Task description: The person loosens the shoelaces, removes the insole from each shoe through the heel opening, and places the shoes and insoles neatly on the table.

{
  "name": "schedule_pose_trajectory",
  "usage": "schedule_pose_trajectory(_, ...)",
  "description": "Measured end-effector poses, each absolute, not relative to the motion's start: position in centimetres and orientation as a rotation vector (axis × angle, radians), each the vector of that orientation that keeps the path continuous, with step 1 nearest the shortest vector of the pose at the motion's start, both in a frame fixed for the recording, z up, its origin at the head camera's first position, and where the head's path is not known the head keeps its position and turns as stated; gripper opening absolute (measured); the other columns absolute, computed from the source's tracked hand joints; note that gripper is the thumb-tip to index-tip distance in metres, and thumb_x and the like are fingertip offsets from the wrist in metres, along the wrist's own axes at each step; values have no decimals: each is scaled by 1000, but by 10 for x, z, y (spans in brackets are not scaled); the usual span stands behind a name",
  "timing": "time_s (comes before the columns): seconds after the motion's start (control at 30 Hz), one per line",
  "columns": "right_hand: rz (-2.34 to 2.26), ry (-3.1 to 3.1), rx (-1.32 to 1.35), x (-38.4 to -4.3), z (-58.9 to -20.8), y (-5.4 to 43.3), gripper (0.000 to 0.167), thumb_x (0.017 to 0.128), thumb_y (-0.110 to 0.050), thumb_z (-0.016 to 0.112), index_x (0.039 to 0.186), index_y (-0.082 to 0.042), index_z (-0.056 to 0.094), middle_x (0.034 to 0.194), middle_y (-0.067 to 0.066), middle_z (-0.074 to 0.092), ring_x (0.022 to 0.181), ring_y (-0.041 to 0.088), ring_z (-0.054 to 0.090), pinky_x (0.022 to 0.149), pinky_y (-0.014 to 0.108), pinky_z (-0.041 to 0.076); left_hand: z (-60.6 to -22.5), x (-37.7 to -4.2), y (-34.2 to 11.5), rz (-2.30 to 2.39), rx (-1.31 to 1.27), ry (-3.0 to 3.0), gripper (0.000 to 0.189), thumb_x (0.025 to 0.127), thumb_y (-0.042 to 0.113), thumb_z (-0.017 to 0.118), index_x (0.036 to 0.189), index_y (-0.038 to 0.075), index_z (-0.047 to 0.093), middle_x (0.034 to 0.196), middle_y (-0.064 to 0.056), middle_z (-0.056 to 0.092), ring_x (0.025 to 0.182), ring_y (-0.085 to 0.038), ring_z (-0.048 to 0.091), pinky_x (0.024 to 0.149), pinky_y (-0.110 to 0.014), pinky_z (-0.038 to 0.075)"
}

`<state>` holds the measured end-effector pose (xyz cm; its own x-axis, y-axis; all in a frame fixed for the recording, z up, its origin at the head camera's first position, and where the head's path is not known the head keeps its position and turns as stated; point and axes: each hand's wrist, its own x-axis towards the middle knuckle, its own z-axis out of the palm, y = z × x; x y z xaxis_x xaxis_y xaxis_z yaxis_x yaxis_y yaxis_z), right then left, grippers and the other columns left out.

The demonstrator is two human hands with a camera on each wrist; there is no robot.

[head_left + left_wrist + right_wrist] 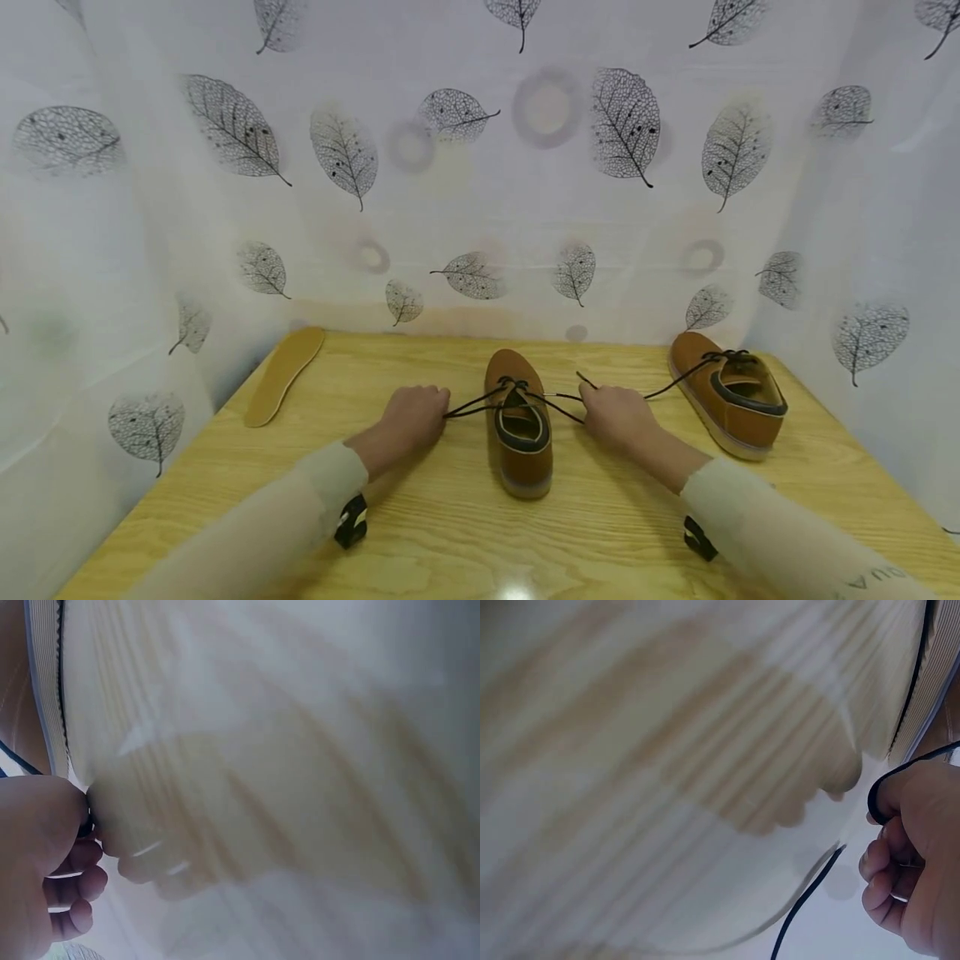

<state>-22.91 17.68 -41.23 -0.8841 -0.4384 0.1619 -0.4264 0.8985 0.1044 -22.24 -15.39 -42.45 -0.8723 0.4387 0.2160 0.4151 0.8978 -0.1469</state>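
Observation:
A brown leather shoe (525, 462) with a dark padded collar stands upright mid-table, heel toward me. Two black lace strands (468, 410) run from its tongue to my left hand (411, 421), which pinches them between thumb and fingers. On the other side my right hand (621, 419) grips dark lace (562, 408) from the same shoe. One tip sticks up above that hand. In the right wrist view the lace (874, 801) wraps around the thumb. The left wrist view has the left hand (45, 855) low beside the sole edge (46, 682).
A matching brown shoe (697, 383) stands at the back right, its black lace (678, 382) stretching toward my right hand. A tan insole (285, 375) lies at the back left. Behind the wooden table (420, 533) hangs a white leaf-print curtain (450, 208).

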Motion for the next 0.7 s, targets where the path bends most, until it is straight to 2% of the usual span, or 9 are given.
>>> schedule_pose_trajectory(0.27,-109,-2936,613,-226,-413,200,9,92,-10,61,97,-4,57,69,6,59,56,21,58,47,36,44,-425,-217,-181,183,-626,-2788,16,89,16,71,82,8,58,70,-6,62,57,-22,62,46,-37,48)
schedule_pose_trajectory(0.47,-99,-2963,576,-225,-413,213,6,93,-9,60,91,-6,55,69,6,58,56,22,58,46,36,43,-427,-218,-199,236,-626,-2840,14,95,16,65,86,7,59,73,-8,62,60,-23,62,48,-38,49)
schedule_pose_trajectory(0.7,-104,-2950,561,-224,-414,227,10,89,-7,61,84,-5,53,69,8,58,58,25,60,48,39,45,-426,-215,-220,255,-612,-2905,16,91,18,70,91,8,58,77,-7,63,64,-23,63,51,-37,50)
